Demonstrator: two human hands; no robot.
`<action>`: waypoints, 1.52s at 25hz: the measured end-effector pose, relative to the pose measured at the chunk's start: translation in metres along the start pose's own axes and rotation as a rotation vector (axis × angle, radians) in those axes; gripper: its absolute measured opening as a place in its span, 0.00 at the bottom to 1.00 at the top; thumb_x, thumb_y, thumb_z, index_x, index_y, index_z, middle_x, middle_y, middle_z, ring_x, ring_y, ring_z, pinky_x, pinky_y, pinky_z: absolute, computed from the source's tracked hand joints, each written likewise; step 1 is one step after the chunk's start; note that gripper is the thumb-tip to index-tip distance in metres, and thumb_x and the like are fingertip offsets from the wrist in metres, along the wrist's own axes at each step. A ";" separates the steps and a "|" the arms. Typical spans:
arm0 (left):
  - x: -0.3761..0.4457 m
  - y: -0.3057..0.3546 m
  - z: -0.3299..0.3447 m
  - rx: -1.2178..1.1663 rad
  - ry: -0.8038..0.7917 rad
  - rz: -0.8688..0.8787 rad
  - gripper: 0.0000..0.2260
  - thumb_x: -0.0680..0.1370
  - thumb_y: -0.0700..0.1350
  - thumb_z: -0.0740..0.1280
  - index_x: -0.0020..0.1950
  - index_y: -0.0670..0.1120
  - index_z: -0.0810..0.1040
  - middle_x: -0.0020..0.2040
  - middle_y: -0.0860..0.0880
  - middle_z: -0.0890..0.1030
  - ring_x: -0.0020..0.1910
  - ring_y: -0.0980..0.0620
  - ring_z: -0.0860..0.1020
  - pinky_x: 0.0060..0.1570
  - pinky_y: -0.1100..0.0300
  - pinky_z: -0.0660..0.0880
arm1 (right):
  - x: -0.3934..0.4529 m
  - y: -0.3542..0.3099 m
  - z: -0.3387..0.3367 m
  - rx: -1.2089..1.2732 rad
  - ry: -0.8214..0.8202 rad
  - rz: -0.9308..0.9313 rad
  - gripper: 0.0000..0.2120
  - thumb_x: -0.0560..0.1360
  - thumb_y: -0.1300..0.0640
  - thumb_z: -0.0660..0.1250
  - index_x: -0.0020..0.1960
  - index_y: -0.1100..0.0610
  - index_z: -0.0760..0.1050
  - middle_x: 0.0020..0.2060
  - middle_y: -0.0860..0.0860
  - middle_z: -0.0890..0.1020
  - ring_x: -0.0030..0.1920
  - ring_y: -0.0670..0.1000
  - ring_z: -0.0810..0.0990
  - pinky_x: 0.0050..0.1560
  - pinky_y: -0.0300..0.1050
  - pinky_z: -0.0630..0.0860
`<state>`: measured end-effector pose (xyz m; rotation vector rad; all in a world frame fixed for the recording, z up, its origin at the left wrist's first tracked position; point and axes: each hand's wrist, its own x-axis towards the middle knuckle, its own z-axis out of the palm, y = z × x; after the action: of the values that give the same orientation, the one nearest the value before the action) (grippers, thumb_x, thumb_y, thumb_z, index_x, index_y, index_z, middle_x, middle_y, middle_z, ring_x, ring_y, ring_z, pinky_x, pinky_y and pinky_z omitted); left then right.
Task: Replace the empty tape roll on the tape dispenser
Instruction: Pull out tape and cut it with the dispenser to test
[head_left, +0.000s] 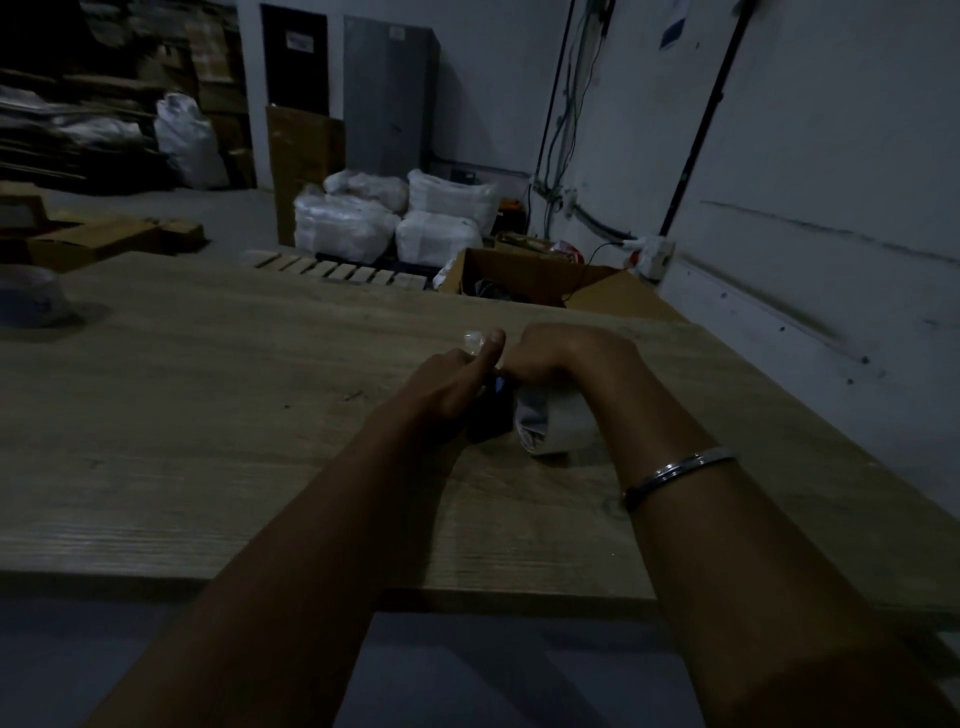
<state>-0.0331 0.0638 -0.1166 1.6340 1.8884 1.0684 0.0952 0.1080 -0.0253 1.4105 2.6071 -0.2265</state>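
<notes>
Over the table (218, 415), the left hand (457, 382) pinched the tape end while the right hand (561, 353) gripped the dispenser (493, 410) and roll (556, 426); in such dimness, the tape might misthread.

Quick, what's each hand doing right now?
Left hand: closed, pinching the clear tape end.
Right hand: closed on the tape roll.

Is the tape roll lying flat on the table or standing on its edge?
Standing on edge: the tape roll shows its curved side, under the right hand.
</notes>
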 end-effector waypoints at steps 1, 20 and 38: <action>-0.001 0.001 0.001 0.008 0.007 -0.001 0.36 0.73 0.75 0.41 0.37 0.55 0.81 0.42 0.49 0.80 0.39 0.56 0.76 0.36 0.60 0.65 | -0.001 0.000 0.000 0.002 0.000 -0.003 0.14 0.77 0.45 0.58 0.53 0.54 0.71 0.53 0.56 0.74 0.53 0.57 0.76 0.61 0.58 0.73; -0.043 0.017 0.013 0.173 0.053 0.160 0.34 0.80 0.67 0.45 0.41 0.48 0.84 0.43 0.42 0.83 0.40 0.47 0.80 0.40 0.57 0.69 | -0.030 0.016 0.012 0.023 0.000 -0.002 0.14 0.76 0.43 0.61 0.44 0.53 0.72 0.45 0.53 0.74 0.41 0.50 0.74 0.45 0.49 0.68; -0.058 -0.012 0.000 0.714 -0.034 -0.153 0.30 0.80 0.62 0.50 0.77 0.46 0.59 0.79 0.43 0.57 0.78 0.40 0.53 0.73 0.38 0.51 | -0.027 0.000 0.009 -0.119 -0.082 0.062 0.10 0.75 0.47 0.65 0.45 0.53 0.73 0.43 0.51 0.74 0.43 0.54 0.76 0.48 0.50 0.75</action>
<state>-0.0283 0.0083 -0.1354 1.7815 2.4925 0.2964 0.1099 0.0843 -0.0279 1.4084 2.4632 -0.1164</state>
